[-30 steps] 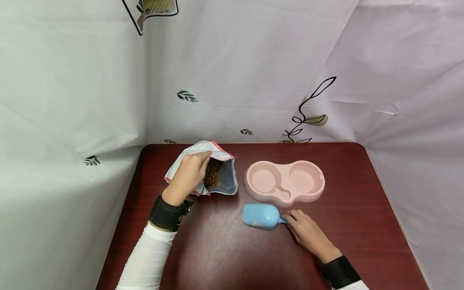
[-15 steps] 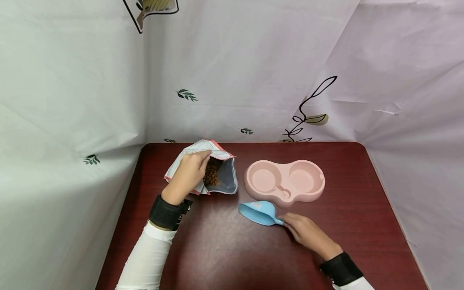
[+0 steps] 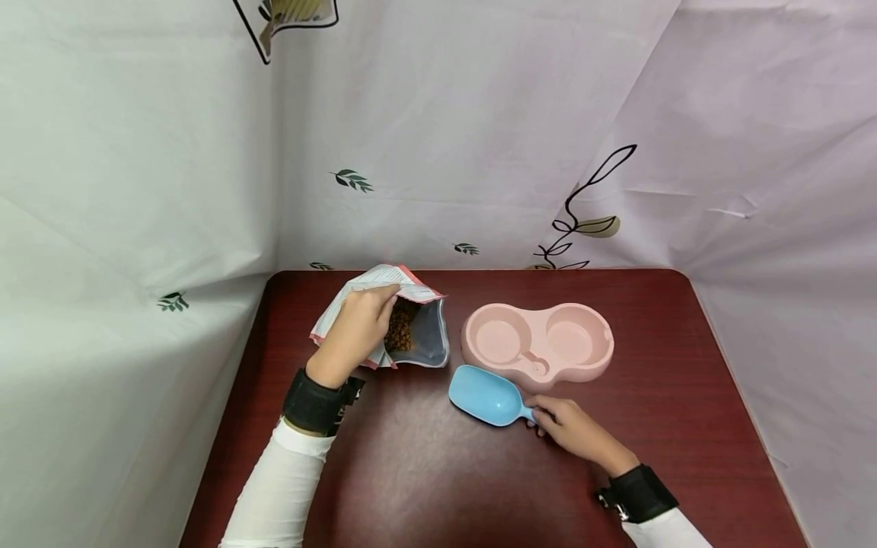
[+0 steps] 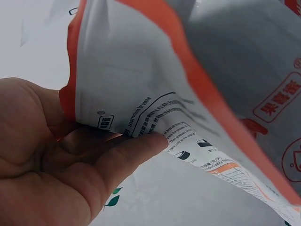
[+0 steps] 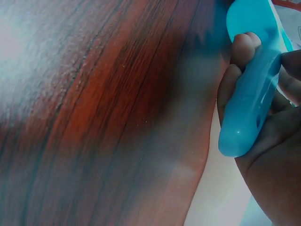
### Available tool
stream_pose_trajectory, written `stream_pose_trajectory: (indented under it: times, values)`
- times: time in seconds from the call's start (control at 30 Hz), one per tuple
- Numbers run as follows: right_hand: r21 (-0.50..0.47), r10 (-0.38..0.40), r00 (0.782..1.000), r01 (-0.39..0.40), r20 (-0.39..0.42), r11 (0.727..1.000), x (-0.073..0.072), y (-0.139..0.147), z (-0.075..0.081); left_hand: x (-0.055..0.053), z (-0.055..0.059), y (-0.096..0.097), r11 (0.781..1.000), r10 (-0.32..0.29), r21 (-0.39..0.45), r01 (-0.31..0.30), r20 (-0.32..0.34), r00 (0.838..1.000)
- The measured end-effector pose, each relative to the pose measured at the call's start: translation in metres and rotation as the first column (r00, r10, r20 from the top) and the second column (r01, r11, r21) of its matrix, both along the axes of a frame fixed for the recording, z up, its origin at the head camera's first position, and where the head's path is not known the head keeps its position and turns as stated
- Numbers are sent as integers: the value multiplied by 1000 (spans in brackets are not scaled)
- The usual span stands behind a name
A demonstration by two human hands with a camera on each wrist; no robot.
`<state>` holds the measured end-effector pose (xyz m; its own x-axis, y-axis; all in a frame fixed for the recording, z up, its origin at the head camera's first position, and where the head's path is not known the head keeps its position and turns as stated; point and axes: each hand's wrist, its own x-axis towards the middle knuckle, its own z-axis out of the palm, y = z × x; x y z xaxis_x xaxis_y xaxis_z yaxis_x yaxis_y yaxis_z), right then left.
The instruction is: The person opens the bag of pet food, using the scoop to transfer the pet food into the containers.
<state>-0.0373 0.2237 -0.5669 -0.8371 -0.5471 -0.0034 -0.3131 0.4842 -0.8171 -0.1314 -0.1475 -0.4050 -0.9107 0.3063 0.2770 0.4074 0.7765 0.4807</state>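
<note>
My left hand (image 3: 356, 327) grips the upper edge of a white bag with red trim (image 3: 432, 335), which lies tilted with its mouth towards the right. Brown pet kibble (image 3: 400, 327) shows inside. Up close in the left wrist view, the bag's printed edge (image 4: 127, 61) sits between the thumb and fingers. With my right hand (image 3: 575, 430) I hold a light blue scoop (image 3: 486, 396) by its handle. Its hollow side faces up and looks bare. The right wrist view shows the fingers around the handle (image 5: 249, 103).
Just beyond the scoop stands a pink double pet bowl (image 3: 539, 326) with two round wells. Everything rests on a dark red wooden table (image 3: 425, 487). White cloth (image 3: 438, 137) with leaf prints hangs behind and at the sides.
The scoop has rolled in my right hand, from its rounded side, past sideways, to hollow side up. It also moved slightly left and away. My left hand and the bag stay put.
</note>
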Motion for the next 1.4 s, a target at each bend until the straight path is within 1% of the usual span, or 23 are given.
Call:
stream_pose_trajectory:
  times: [0.07,0.17,0.33,0.47,0.63,0.73,0.8,0.83,0.9,0.97,1.03,1.13,1.3,1.4]
  values:
    - [3,-14,999,14,34,1000,-1,0,0,-1,0,0,1000,-2,1,2,-2,1000]
    - [7,-13,998,12,69,1000,-3,0,0,-1,0,1,1000,-3,1,3,-1,1000]
    - [-9,19,993,-18,115,1000,-7,0,-4,-3,1,1,1000,0,3,0,1,1000]
    - [-50,55,986,-47,157,998,-9,1,-6,-4,1,1,1000,3,3,-3,-5,1000]
    - [-120,97,969,-71,227,990,-8,0,0,-3,-1,1,1000,10,-7,-10,-7,1000]
    - [-134,96,971,-68,218,989,-6,0,8,-1,-2,1,1000,16,-11,-16,-11,1000]
    - [-128,73,980,-50,187,991,-6,-1,15,-1,-2,2,1000,18,-12,-18,-19,1000]
    - [-115,56,987,-38,153,993,-6,-2,20,0,-2,2,1000,18,-14,-18,-22,1000]
    - [-82,12,997,-6,70,997,-7,-2,30,0,-3,3,1000,14,-15,-14,-27,1000]
    - [-42,-31,999,30,-26,999,-9,-3,41,0,-3,3,1000,8,-18,-9,-30,1000]
    - [0,-67,991,67,-115,998,-12,-3,53,0,-3,3,1000,4,-23,-5,-32,999]
    - [44,-89,974,100,-206,994,-16,-3,72,1,-4,4,1000,4,-31,-5,-31,1000]
    - [94,-73,952,105,-297,990,-21,-10,102,1,-3,6,999,11,-46,-13,-32,999]
    - [129,-42,938,91,-343,987,-25,-17,115,2,-2,7,999,9,-48,-11,-31,999]
